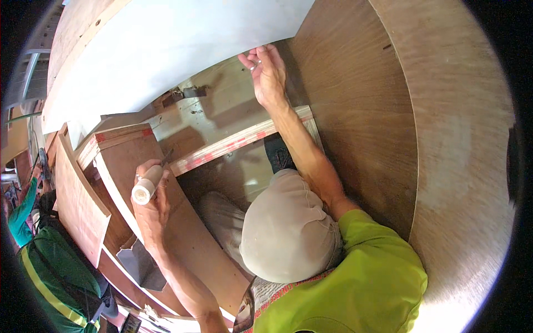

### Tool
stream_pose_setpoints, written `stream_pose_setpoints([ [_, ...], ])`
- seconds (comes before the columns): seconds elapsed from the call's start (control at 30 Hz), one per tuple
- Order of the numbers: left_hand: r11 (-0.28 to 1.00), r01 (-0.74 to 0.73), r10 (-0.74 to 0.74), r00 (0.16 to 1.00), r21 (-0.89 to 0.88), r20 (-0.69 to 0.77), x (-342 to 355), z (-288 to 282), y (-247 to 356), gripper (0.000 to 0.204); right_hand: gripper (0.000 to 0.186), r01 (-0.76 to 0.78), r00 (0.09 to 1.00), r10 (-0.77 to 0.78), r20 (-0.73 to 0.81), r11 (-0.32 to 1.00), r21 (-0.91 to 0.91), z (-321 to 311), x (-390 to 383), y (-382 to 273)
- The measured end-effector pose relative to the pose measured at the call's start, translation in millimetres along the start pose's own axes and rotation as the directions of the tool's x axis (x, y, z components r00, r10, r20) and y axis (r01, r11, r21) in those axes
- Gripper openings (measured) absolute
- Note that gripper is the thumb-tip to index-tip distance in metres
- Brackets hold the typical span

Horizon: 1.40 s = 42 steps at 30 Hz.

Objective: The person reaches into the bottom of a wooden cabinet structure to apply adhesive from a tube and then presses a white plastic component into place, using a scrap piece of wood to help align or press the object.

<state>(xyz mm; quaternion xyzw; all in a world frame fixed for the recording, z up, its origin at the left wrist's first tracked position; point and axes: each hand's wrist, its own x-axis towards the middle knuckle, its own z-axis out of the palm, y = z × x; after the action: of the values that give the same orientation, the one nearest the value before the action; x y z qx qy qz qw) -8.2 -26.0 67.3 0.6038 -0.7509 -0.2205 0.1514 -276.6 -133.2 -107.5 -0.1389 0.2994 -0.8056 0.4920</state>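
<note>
My left hand [154, 202] is closed round a white cylindrical tool [144, 190]. Its round end faces me, and a thin dark tip points away over the plywood box side [125, 147]. My right hand [270, 75] reaches far forward to the lower edge of a white sheet [211, 44]. Its fingers are bent together by that edge, with a small shiny bit among them that I cannot make out. Below the right forearm runs a laminated wood rail [227, 145] with red marks.
My bent knee in beige trousers [286, 230] fills the middle, with a dark shoe [279, 155] near the rail. A curved brown plywood wall [361, 111] closes the right side. Grey sheet scrap [141, 265] lies at the left. Another person in green [58, 272] is beyond the woodwork.
</note>
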Motion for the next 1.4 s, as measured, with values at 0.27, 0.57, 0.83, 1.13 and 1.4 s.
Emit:
stream_pose_setpoints([
  [0.27,0.999,-0.027,0.027,1.0,0.023,-0.003,1,0,0,0.017,0.01,-0.022,0.999,0.021,0.045,0.999,0.023,0,5,-2],
  [0.57,0.992,0.115,-0.113,0.993,-0.047,0.042,-1,-1,5,0.017,0.045,-0.095,0.984,0.114,-0.138,0.986,0.14,10,-16,-47],
  [0.83,0.999,0.035,-0.035,0.999,-0.032,0.013,-1,0,4,0.017,0.02,-0.098,0.957,0.211,-0.198,0.88,0.465,-4,11,-44],
  [1.13,0.996,0.077,-0.074,0.995,-0.044,0.065,-1,0,3,0.016,0.016,-0.226,0.957,0.289,0.024,0.69,0.688,-20,23,-29],
  [1.4,0.997,0.055,-0.052,0.997,-0.046,0.055,-2,1,1,0.015,0.009,-0.261,0.965,0.201,0.167,0.746,0.613,-25,26,-29],
])
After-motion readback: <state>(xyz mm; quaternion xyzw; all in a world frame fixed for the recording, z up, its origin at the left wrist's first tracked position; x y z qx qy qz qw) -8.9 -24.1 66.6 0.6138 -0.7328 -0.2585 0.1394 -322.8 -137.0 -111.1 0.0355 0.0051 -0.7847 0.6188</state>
